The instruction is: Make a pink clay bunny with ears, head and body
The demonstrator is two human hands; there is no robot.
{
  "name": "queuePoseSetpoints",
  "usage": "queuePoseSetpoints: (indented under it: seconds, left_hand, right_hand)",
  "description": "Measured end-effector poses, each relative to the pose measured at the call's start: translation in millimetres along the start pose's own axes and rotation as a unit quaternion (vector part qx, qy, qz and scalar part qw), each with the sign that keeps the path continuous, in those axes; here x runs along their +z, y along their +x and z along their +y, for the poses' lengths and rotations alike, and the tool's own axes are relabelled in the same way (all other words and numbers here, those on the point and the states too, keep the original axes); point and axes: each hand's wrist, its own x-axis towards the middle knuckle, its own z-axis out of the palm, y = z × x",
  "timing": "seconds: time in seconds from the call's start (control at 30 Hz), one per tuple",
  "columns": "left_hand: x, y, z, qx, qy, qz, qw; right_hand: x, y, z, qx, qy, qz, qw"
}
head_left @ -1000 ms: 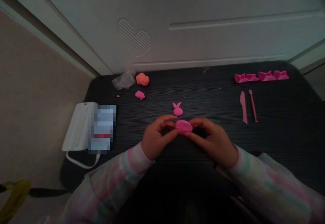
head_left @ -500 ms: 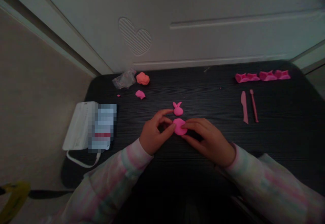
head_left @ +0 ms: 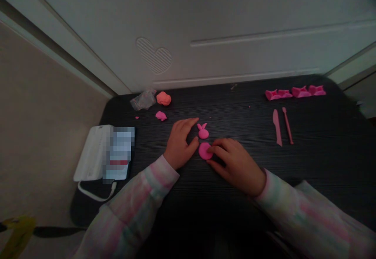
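Note:
A round, flattened disc of pink modelling clay (head_left: pixel 205 151) lies on the dark table. My right hand (head_left: pixel 236 165) pinches its right side, a fingertip on top and the thumb at the near edge. Just beyond the disc is a small pink clay rabbit head (head_left: pixel 203 134) with two pointed ears. Left of both pieces, my left hand (head_left: pixel 181 144) is open and holds nothing. Its thumb and fingers are spread beside the rabbit head, and the thumb tip is close to the disc's left edge.
Orange clay (head_left: pixel 163 98), a pink clay lump (head_left: pixel 161 116) and a clear wrapper (head_left: pixel 143 100) lie back left. A phone (head_left: pixel 120 153) leans by a white cabled device (head_left: pixel 92 153). Right are a pink plastic knife (head_left: pixel 276 128), a thin tool (head_left: pixel 288 126) and pink moulded cups (head_left: pixel 295 92).
My left hand has let go of the disc's left edge and opened, its fingers reaching farther forward. The right hand keeps its hold. The whole view has shifted slightly.

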Motion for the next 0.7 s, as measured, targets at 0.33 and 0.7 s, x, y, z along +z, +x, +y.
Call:
queuePoseSetpoints:
  seconds: [0.33,0.7]
  left_hand:
    - [7.6,17.8,1.9,-0.048,0.053,-0.024,0.997]
    - [3.4,20.8,2.6,-0.070,-0.034,-0.046,0.996]
  right_hand:
    - [1.3,-2.1,-0.8,-0.036,0.033,0.049,0.998]
    - [-0.5,-4.7,-3.7,-0.056,0.065,0.061,0.994]
